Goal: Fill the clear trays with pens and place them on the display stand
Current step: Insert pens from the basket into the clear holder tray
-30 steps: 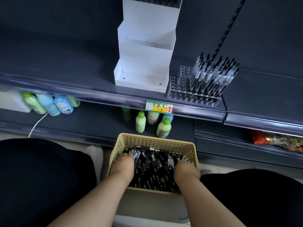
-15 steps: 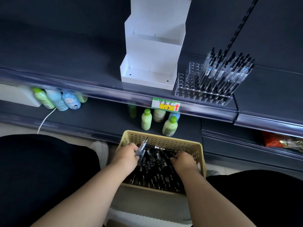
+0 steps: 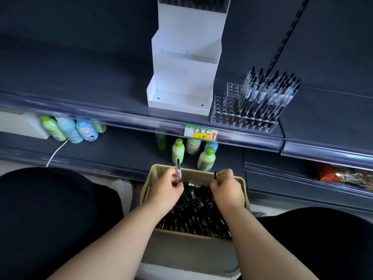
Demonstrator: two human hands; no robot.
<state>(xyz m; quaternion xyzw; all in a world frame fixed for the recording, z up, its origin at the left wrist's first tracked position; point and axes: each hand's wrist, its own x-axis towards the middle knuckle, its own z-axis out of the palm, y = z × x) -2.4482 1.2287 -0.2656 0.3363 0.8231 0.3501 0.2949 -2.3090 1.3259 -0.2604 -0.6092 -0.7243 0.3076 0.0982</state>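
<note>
Shelf (image 3: 80, 93): dark and wide, across the far side of the scene; it carries the stand and the tray.
Display stand (image 3: 187, 63): white and stepped, at the middle of the shelf. The two lower steps show no tray, and dark pen tops show at the top step.
Basket (image 3: 159, 172): beige and perforated, near, between the person's knees, holding loose pens (image 3: 193, 215) that lie flat in all directions.
Clear tray (image 3: 224, 110): on the shelf just right of the stand, far and to the right of both hands. Its right part is packed with standing pens (image 3: 268, 91) that lean right, and the open holes are on its left side.
Left hand (image 3: 167, 190): over the basket's far left corner, fingers curled round a pen (image 3: 178, 170) that stands nearly upright.
Right hand (image 3: 228, 188): over the far right of the basket and nearer the tray. Its fingers pinch a second pen (image 3: 215, 175), of which only a black end shows.
Move ahead: probably up and far-right to the open holes, with the pens kept upright.
In the way: the shelf's front lip with its price tag (image 3: 201, 132) lies between the hands and the tray. The green-capped bottles (image 3: 178, 150) stand below it, just beyond the basket.
</note>
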